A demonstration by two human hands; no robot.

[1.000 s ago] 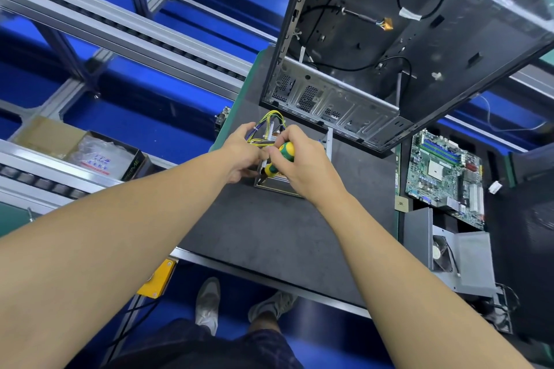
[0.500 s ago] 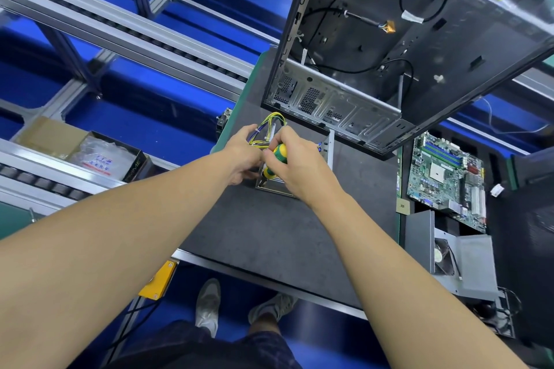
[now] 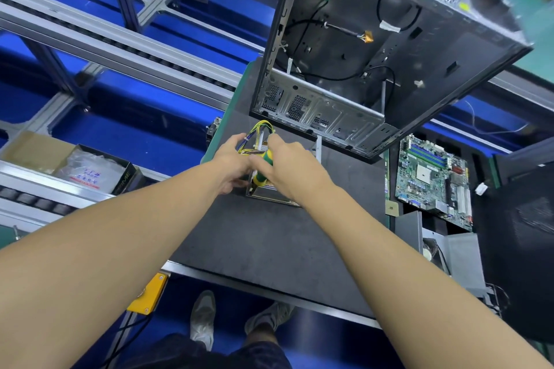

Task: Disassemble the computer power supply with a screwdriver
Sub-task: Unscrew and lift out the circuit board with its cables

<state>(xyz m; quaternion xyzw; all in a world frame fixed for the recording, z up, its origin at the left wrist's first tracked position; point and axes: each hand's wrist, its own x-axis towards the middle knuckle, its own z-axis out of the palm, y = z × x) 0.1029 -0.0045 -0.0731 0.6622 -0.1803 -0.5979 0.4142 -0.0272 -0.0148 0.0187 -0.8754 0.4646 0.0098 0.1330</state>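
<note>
Screwdriver (image 3: 263,169) tipped slightly from a moment before.
The power supply (image 3: 271,194) sat mid-tabletop (image 3: 254,243), left hand (image 3: 232,163) gripping its side, right hand (image 3: 289,169) curled round the screwdriver; a screw was likely still being loosened.

Left hand (image 3: 232,168): bare from where I sit, and the forearm behind it bare too, across the near edge of the bench (image 3: 269,249)
Right hand (image 3: 292,168): bare likewise, forearm uncovered past the bench edge
Shoes (image 3: 203,320): I make out a pair of pale grey trainers, below the bench's near edge
Legwear (image 3: 209,353): dark navy cloth, faintly patterned, below the bench, nearer than the shoes
</note>
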